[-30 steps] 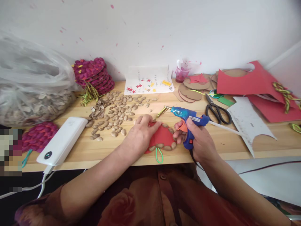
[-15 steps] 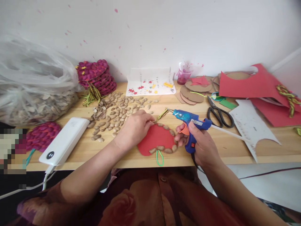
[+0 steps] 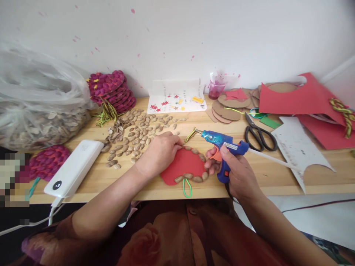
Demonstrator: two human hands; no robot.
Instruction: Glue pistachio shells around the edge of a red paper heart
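Note:
A red heart-like paper shape (image 3: 184,165) lies at the table's front, with peanut shells (image 3: 197,179) along part of its edge. A green cord loop (image 3: 187,188) hangs from its near side and a yellow-green tassel (image 3: 190,135) from its far side. At the far edge, beside the tassel, the fingers of my left hand (image 3: 162,152) are pinched together; whatever is between them is hidden. My right hand (image 3: 237,171) grips a blue hot glue gun (image 3: 217,137), fingers at its orange trigger. The nozzle points left, close to the tassel's end.
Loose peanut shells (image 3: 138,138) spread left of the shape, near a white power bank (image 3: 74,168) and a bag of shells (image 3: 41,125). Purple decorated pieces (image 3: 109,88) are stacked behind. Black scissors (image 3: 259,136), cardboard pieces (image 3: 226,111) and red paper (image 3: 288,99) lie to the right.
The view has shifted slightly. My left hand stays pinched at the shape's far edge, and my right hand keeps hold of the glue gun in nearly the same place.

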